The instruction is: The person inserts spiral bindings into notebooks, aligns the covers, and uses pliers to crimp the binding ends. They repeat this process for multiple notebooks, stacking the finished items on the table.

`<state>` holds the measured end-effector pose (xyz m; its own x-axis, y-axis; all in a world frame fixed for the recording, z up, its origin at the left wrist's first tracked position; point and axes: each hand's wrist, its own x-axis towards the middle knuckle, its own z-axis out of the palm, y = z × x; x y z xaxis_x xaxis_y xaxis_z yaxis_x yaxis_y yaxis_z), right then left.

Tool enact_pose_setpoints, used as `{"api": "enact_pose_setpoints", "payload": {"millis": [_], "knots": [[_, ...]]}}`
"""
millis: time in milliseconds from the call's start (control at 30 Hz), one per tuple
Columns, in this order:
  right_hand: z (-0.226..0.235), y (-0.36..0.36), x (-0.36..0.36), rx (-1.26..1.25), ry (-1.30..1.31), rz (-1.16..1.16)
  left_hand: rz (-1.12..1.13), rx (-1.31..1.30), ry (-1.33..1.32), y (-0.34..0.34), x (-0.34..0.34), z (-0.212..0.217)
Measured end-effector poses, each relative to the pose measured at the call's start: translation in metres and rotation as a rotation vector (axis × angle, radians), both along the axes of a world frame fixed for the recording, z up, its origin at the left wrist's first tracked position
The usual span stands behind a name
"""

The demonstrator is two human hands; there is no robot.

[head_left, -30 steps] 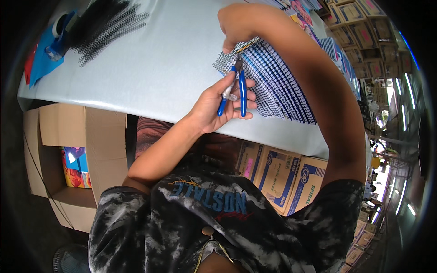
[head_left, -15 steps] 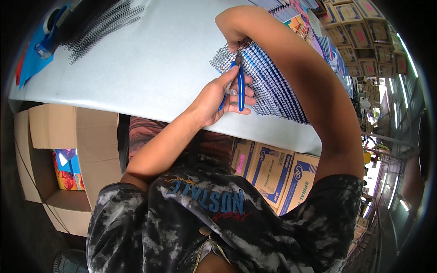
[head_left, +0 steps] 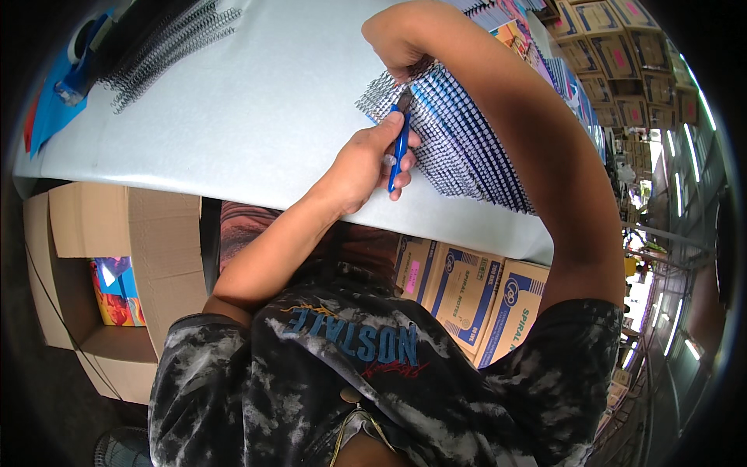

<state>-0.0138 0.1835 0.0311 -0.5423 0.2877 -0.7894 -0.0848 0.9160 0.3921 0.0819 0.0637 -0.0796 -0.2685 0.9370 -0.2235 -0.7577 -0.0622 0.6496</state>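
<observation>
My left hand (head_left: 371, 159) is closed around wire cutters (head_left: 400, 144) with blue handles, which are squeezed together. The dark jaws point away from me and meet the wire ends at the far edge of a fanned stack of spiral-bound notebooks (head_left: 467, 144). My right hand (head_left: 397, 53) bends down over that same edge, close to the jaws. Its fingers are curled, their tips partly hidden by the hand itself, so what they pinch cannot be made out. The wire coils form dense rows across the stack, which lies under my right forearm.
Loose black wire coils (head_left: 175, 54) lie at the table's far left, beside a tape dispenser (head_left: 76, 74) and blue sheets. More notebooks (head_left: 564, 82) are beyond my right arm. An open carton (head_left: 163, 265) stands below left; closed cartons (head_left: 463, 292) sit under the table's near edge.
The cutters' handles were spread apart and are now squeezed together as my left fingers closed. My right hand has barely shifted at the notebooks' edge.
</observation>
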Motion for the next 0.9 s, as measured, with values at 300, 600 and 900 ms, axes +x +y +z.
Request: {"api": "enact_pose_setpoints", "payload": {"millis": [300,600,900], "knots": [[0.029,-0.006,-0.004,-0.133,-0.043,0.002,0.024,-0.043,0.127,0.002,-0.005,0.013],[0.020,0.004,-0.005,-0.154,-0.003,-0.108,-0.051,-0.054,0.169,0.000,-0.013,0.015],[0.030,-0.003,-0.001,-0.119,0.059,-0.020,0.004,-0.042,0.143,-0.006,-0.006,0.021]]}}
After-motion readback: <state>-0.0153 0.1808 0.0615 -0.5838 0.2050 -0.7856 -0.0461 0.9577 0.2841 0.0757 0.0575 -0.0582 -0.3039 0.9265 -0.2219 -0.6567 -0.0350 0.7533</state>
